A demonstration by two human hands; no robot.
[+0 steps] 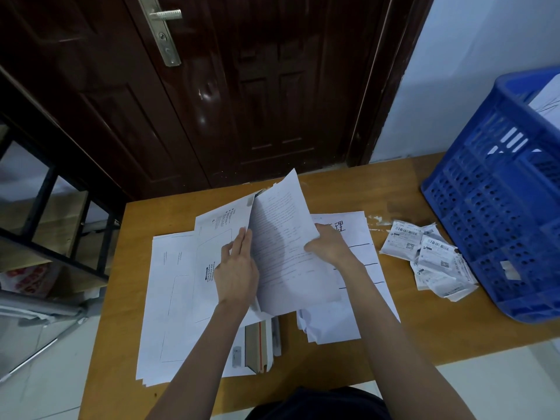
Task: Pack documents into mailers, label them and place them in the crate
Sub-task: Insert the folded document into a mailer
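Both hands are at work mid-table. From where I sit, the left hand (pixel 235 268) has straight fingers laid flat along the open edge of the mailer (pixel 212 256), holding its mouth apart rather than gripping. Just beside it, the right hand (pixel 325 247) is curled round the right edge of the documents (pixel 281 247), a printed sheaf standing tilted with its long axis running away from me, its near-left edge at the mailer's mouth.

That seam is what matters, I think: the opening lies directly left of the sheaf, so the right hand would need to carry the pages leftward along the mailer's length while the left keeps the flap lifted. How deep the pages sit already I cannot tell.

Beneath lies a stack of flat mailers (pixel 169 298) and loose paper sheets (pixel 357 237) on the wooden table (pixel 333 189). Further right a heap of labels (pixel 430 256) sits near the blue crate (pixel 500 213), which already holds something white; the right hand is nearer both.
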